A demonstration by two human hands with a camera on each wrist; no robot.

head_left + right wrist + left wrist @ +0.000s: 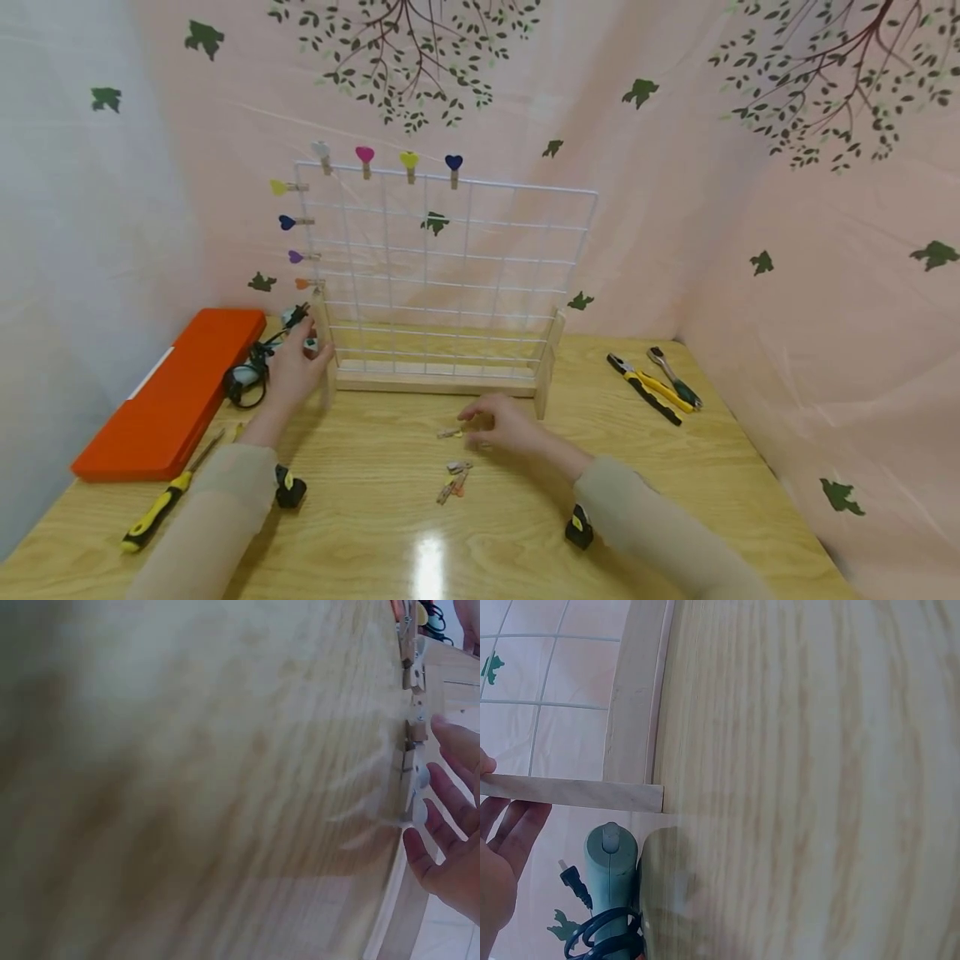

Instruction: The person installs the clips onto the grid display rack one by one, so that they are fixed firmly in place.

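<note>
My left hand (pixel 295 367) grips the left wooden upright (pixel 577 793) of a stand, thumb on one side and fingers on the other. That stand carries a white wire grid (pixel 525 185). Small heart-topped clothespins are clipped to it: along the top edge a white one (pixel 321 152), a pink one (pixel 365 155), a yellow one and a dark blue one (pixel 453 162); several more run down the left edge, including a purple one (pixel 296 257). My right hand (pixel 506 423) hovers low, fingers loosely spread beside a loose clothespin (pixel 448 433). More clothespins (pixel 456 482) lie piled nearer me.
An orange case (pixel 180 392) lies at the left, with a yellow-black screwdriver (pixel 161 508) in front. Behind the left upright is a pale green tool (pixel 609 862) wrapped in black cord. Yellow-black pliers (pixel 645 387) and a ratchet wrench (pixel 675 377) lie at the right.
</note>
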